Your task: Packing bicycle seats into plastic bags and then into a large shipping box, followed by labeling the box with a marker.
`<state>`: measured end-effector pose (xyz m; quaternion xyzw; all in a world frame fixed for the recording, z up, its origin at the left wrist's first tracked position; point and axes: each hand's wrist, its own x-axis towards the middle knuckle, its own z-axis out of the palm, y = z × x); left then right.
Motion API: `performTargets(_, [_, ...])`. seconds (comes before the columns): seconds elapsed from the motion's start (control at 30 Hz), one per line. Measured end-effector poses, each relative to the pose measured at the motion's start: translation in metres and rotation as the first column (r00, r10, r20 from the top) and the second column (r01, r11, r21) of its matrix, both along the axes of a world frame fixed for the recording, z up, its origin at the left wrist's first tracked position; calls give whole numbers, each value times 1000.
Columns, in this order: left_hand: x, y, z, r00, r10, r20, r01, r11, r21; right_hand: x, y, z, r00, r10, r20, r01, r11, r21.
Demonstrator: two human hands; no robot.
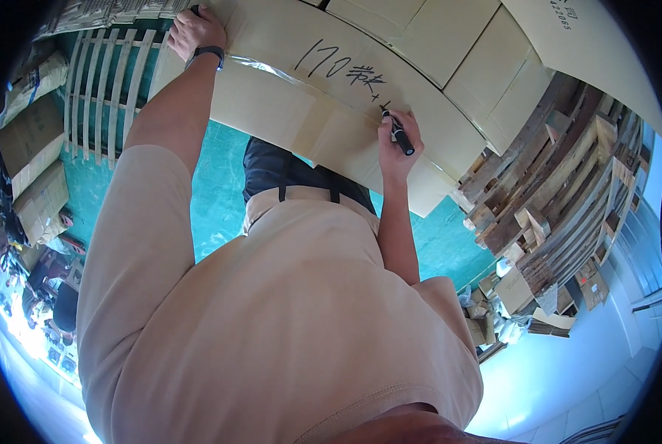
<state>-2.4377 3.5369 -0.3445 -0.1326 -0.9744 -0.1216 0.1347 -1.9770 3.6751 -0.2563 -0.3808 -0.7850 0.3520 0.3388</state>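
Note:
My right hand (400,157) grips a black marker pen (402,138), its tip down on the top of a brown cardboard box (272,100). Dark handwritten strokes run across the cardboard beside the tip. Clear tape lies along part of the box. At the far left end of the box, my left hand (198,31) rests on the cardboard with its fingers curled. A small black thing (195,9) shows at those fingers; its kind is too small to tell. There is a dark band (208,52) on my left wrist.
More cardboard boxes (449,44) stand closely packed beyond this one. Stacked wooden pallets (560,192) rise on the right; a slatted wooden pallet (109,89) lies on the left. Cartons (31,148) line the far left. The floor (216,200) is green.

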Motion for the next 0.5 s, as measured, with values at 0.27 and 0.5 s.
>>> performTargets(0.27, [-1, 0, 3, 1000, 7, 23, -7, 1000, -16, 18, -3, -7, 986, -168, -11, 163, 968, -194])
performTargets(0.5, [-2, -2, 2, 1000, 2, 21, -1, 1000, -24, 20, 1, 0, 956, -288, 51, 291, 927, -236])
